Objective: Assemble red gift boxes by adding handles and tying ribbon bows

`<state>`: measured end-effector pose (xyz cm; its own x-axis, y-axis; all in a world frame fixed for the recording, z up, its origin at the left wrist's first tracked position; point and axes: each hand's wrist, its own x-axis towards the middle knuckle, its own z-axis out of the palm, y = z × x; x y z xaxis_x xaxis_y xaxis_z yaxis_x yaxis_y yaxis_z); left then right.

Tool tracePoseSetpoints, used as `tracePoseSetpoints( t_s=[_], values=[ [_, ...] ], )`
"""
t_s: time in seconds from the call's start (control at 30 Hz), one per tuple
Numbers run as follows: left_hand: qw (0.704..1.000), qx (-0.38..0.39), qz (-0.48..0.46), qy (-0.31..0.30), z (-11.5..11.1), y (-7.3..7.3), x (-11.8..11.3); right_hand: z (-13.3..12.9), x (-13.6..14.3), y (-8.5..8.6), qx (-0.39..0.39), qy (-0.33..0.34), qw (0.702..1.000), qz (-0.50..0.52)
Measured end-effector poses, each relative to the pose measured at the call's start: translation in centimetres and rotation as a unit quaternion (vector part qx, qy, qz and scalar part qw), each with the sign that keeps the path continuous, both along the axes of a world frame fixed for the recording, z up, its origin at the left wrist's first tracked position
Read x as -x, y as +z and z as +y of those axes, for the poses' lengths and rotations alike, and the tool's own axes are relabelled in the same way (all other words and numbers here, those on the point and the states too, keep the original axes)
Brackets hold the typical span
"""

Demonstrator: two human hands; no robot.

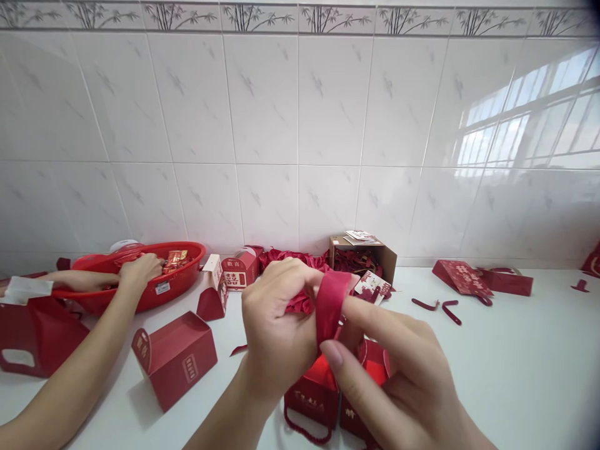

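A dark red ribbon is looped between my two hands, above the middle of the table. My left hand is closed on it, with the ribbon passing over its thumb side. My right hand pinches the ribbon's other side between thumb and forefinger. Beneath my hands stand two red gift boxes; the left gift box has gold writing and a rope handle, and the right gift box is partly hidden by my right hand.
A red basin holds wrapped sweets, and a co-worker's hands reach into it. A red box lies at left. By the wall, a cardboard box holds ribbons. Flat red boxes and short straps lie at right.
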<state>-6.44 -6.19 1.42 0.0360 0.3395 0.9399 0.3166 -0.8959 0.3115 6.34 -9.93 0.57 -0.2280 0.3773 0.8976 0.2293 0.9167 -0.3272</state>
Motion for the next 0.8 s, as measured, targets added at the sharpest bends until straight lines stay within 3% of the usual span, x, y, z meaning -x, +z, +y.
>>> tracePoseSetpoints(
  t_s=[0.1, 0.2, 0.33, 0.6, 0.8],
  values=[
    [1.0, 0.028, 0.005, 0.0, 0.0, -0.2, 0.0, 0.0, 0.2, -0.2, -0.003, -0.01, 0.999, -0.035],
    [0.997, 0.066, 0.012, -0.029, -0.1, -0.4, 0.0, 0.1, 0.5, -0.7, -0.044, -0.01, 0.999, -0.025],
    [0.989, 0.132, 0.012, -0.07, -0.3, -0.3, -0.1, 0.0, 0.6, -1.1, -0.039, -0.007, 0.999, -0.036],
    [0.943, 0.28, -0.029, -0.18, -1.4, 1.2, -1.3, -0.3, 0.2, -1.0, -0.014, 0.004, 0.997, -0.073],
    [0.937, 0.256, -0.006, -0.239, -1.2, 1.1, -1.3, -0.4, 0.1, -1.0, -0.038, -0.018, 0.995, -0.095]
  ],
)
